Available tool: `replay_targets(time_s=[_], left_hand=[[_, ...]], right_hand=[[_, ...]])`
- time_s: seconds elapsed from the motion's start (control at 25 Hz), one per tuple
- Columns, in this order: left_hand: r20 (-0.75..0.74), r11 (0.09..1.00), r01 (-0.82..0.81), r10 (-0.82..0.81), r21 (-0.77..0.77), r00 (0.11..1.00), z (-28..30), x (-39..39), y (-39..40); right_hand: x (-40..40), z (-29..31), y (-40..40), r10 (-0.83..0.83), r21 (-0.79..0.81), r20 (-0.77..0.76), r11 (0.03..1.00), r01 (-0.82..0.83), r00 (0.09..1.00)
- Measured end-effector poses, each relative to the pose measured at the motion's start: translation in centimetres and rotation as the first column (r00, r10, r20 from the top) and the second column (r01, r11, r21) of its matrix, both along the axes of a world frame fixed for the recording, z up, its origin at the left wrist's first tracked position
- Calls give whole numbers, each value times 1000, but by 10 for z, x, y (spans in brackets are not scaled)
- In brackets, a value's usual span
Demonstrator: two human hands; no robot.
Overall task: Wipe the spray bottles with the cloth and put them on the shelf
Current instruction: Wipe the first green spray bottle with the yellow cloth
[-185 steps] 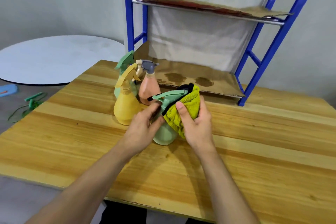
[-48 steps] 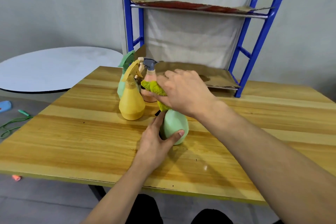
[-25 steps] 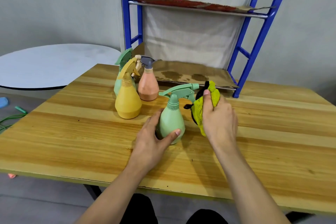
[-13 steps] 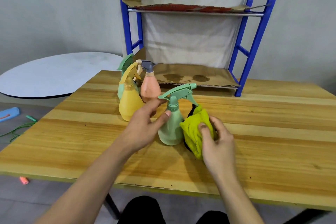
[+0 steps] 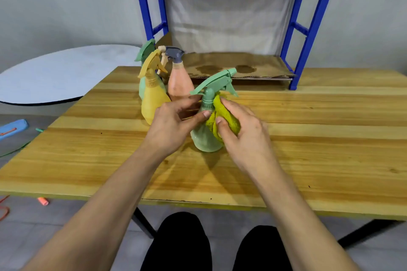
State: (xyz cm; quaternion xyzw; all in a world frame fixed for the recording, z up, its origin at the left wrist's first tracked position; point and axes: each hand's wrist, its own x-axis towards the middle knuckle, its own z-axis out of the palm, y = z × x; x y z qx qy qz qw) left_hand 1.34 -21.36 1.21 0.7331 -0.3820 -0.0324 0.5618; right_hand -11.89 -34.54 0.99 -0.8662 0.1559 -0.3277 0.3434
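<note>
While the left hand (image 5: pixel 169 125) pinches the green bottle's (image 5: pixel 203 136) neck, the right hand (image 5: pixel 242 132) presses the soft cloth (image 5: pixel 224 116) against it; light, smooth plastic, best held there.

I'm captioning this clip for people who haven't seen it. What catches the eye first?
Two hands meet at mid-table over a green spray bottle: the left hand holds its neck, the right hand presses a yellow cloth against its side. Behind stand more bottles, a yellow one in front, before a blue shelf.

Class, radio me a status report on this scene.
Left hand steadies green bottle. Right hand presses cloth on it. Shelf bare, path clear.
</note>
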Motion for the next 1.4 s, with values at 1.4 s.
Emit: replay_targets(time_s=[1.4], left_hand=[[68, 977, -200, 195, 72, 978, -4, -37, -9]], right_hand=[[-28, -21, -6, -243, 375, 106, 908, 188, 964]])
